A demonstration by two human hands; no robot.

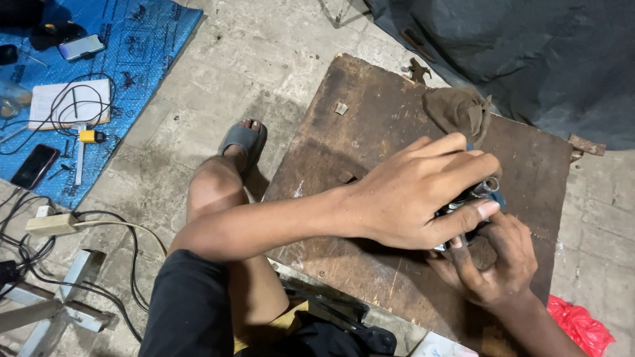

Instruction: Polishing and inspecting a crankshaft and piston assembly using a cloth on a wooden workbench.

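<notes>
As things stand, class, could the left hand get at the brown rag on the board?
Probably yes. The left hand grips a small metal part, but the rag lies just beyond its fingers on the board, with nothing between; it would have to let go first.

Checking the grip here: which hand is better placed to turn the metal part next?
Probably the left hand: it wraps over the metal part from above, while the right hand steadies it underneath.
</notes>
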